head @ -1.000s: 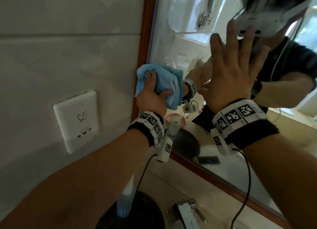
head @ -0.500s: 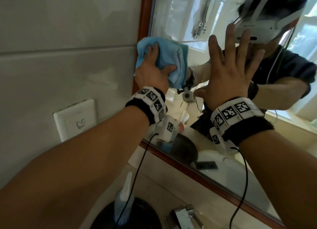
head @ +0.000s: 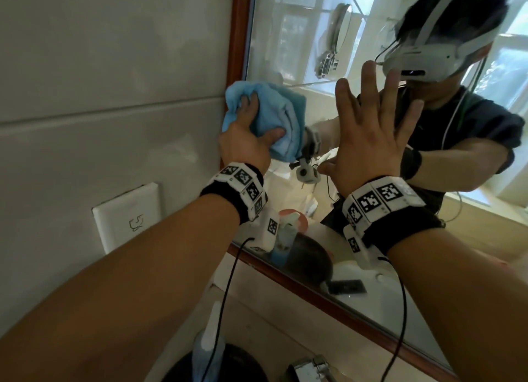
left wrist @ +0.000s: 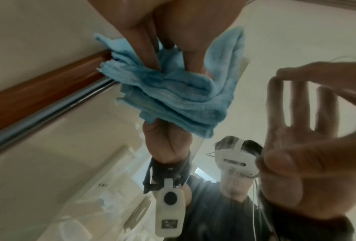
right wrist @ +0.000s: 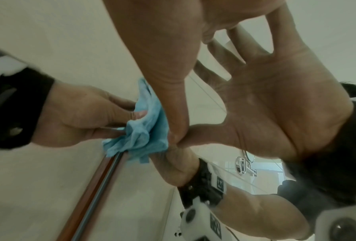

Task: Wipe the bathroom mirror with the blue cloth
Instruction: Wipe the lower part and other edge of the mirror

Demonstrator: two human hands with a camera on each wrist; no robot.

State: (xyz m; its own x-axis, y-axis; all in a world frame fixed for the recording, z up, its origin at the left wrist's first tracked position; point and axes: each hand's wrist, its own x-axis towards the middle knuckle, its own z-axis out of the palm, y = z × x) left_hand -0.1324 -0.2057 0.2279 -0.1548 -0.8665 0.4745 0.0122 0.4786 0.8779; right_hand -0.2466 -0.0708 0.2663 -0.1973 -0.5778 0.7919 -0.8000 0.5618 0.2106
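blue cloth (head: 274, 124) bunched in left hand (head: 245, 141), fingers curled into the folds, thumb clamped on the near side. pressed flat against bathroom mirror (head: 285, 47) at its left margin, touching or overlapping the wooden frame (head: 238, 32); same seen from left wrist view, cloth (left wrist: 168, 97) butted up to the frame strip (left wrist: 45, 88). right hand (head: 368, 141) splayed, fingers straight and apart, palm on the glass just beside the cloth, holding nothing; thumb tip near the cloth's edge in right wrist view (right wrist: 146, 128).

key relation: unwiped glass lies rightward and upward of the cloth, frame directly to its left, so no room left that way. judged: next stroke to run away from the frame, along the glass. right hand sits in that path; likely needs lifting or shifting first. left hand already on the job, nearer by contact.

wall socket (head: 127, 217) left of frame, well apart.
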